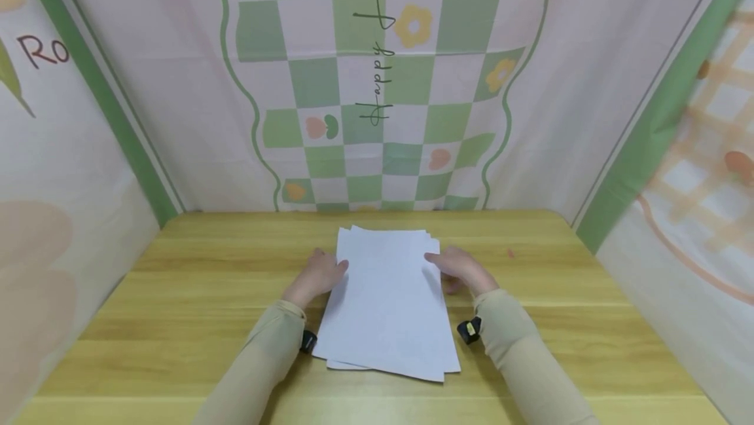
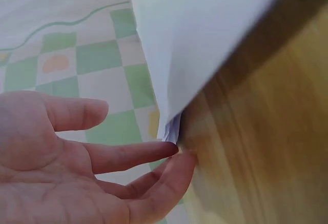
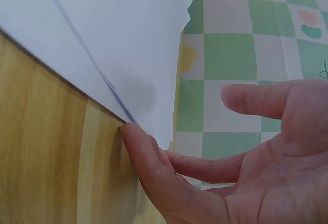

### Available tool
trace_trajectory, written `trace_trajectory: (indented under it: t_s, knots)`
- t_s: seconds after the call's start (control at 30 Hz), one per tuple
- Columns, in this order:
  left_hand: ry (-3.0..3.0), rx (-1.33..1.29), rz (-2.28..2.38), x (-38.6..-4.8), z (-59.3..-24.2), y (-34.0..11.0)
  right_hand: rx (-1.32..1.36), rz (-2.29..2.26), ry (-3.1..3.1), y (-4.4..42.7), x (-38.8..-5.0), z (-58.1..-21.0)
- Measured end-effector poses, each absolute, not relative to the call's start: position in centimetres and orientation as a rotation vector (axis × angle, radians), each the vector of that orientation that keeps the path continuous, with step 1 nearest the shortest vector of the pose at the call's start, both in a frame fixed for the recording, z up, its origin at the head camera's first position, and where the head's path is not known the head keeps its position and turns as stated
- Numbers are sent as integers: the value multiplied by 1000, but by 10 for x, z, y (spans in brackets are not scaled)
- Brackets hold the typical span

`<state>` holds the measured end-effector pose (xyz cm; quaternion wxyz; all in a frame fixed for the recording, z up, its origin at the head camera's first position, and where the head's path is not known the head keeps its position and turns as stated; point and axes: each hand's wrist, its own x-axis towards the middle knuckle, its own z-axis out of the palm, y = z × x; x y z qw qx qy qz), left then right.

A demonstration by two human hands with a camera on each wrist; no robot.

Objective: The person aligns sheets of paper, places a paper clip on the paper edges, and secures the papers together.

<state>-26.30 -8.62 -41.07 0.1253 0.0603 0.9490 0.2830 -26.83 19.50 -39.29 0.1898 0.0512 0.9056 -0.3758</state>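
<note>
1. Task's thing: the stack of white paper (image 1: 385, 300) lies flat on the wood-grain table (image 1: 206, 320), mid-table, in front of you, b/w both hands. Sheets are out of line: corners jut at far & near edges.
2. L grip (image 1: 318, 274): at the stack's L side, not gripping. L-wrist cam shows fingers (image 2: 133, 156) extended, tips at the sheet edges; thumb (image 2: 79, 114) stands well off the paper.
3. R grip (image 1: 462, 269): same on the R side, holding nothing. R-wrist cam has fingers (image 3: 154, 162) at the paper's edge, thumb (image 3: 256, 99) apart from it.
4. Step in hand, prob.: squaring up the sheets from both sides. My read: not done yet, b/c offsets show at both ends.
5. Next move calls for, IMO: light, equal inward pressure, L & R tips level, then the same on the far/near edges. Keep thumbs clear unless you need a pinch to lift.
6. Watch: push too hard & thin sheets may buckle; uneven push could twist the stack. Exact sheet ct.: can't tell.
</note>
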Motion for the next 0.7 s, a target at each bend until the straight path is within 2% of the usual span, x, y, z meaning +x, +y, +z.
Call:
trace_trajectory:
  t_s: [0.7]
  knots:
    - [2733, 129, 961, -257, -404, -81, 177, -1183, 2442, 196, -269, -391]
